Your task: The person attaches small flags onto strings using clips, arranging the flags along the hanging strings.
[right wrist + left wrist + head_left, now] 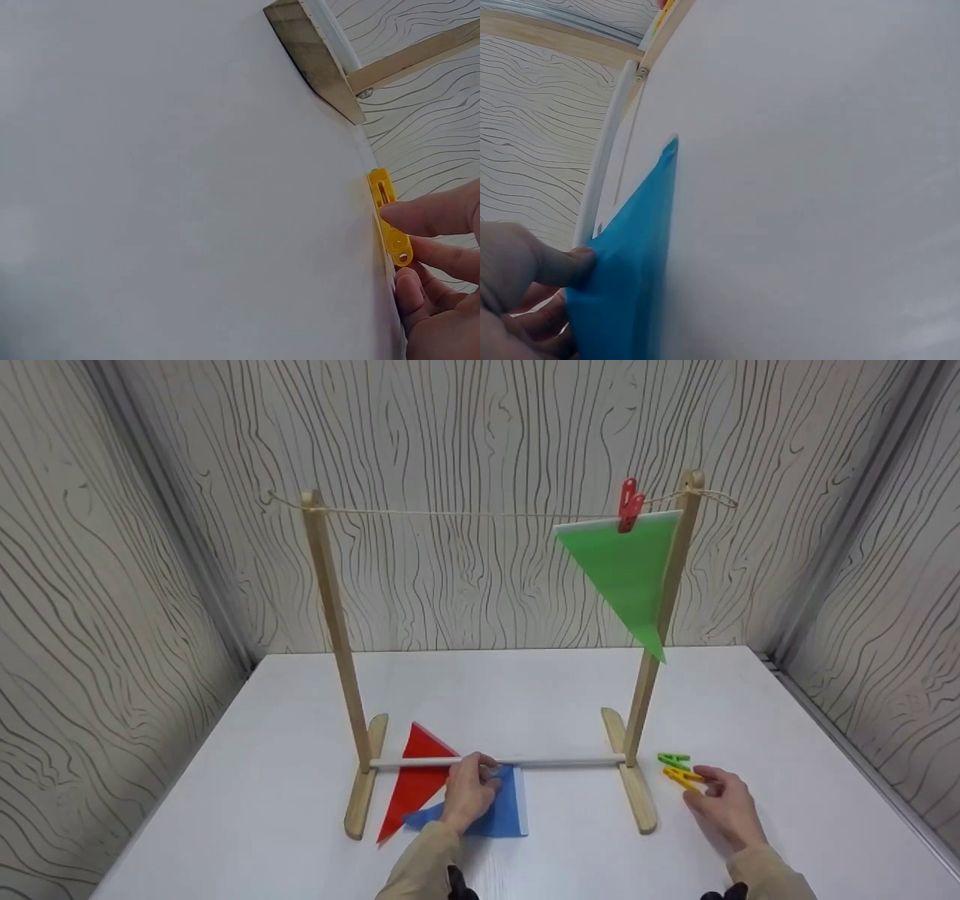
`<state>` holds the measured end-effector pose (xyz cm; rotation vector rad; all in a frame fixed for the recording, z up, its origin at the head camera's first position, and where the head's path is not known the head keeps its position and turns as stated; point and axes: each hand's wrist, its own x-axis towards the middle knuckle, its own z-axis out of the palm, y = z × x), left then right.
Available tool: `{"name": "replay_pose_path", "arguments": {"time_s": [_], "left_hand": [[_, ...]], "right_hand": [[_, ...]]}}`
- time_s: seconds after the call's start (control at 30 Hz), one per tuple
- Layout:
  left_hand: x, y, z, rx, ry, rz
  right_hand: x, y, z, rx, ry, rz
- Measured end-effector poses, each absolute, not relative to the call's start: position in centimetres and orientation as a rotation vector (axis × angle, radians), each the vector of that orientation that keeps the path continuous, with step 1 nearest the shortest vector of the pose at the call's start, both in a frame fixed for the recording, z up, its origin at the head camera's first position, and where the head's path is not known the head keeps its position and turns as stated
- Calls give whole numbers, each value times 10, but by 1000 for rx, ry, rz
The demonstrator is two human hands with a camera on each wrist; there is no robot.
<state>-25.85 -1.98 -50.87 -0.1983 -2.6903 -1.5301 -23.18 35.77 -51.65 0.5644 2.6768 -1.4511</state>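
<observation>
My left hand (469, 787) pinches a blue triangular pennant (506, 814) with a white top edge, beside the white crossbar (570, 761). In the left wrist view, thumb and fingers grip the blue cloth (622, 292), which is partly lifted. A red pennant (416, 791) lies partly under the bar and the blue one. On the right, my right hand (727, 802) holds a yellow clothespin (679, 774) between thumb and fingers, low over the table. The right wrist view shows a finger against the yellow clothespin (380, 191). A green clothespin (673, 760) lies just behind it.
A wooden stand with left post (334, 615) and right post (679, 577) carries a string (450, 514). From its right end hangs a green pennant (626, 566), clipped by a red clothespin (630, 506). Wooden feet (637, 799) stick out toward me on the white table (300, 697).
</observation>
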Motion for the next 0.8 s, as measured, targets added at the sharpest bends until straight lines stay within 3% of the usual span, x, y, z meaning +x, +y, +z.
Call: {"name": "replay_pose_path", "arguments": {"time_s": [0.8], "left_hand": [[-256,-31,-493,-157,-2724,-1548]], "right_hand": [[-233,359,-516,589,2679,-1447]]}}
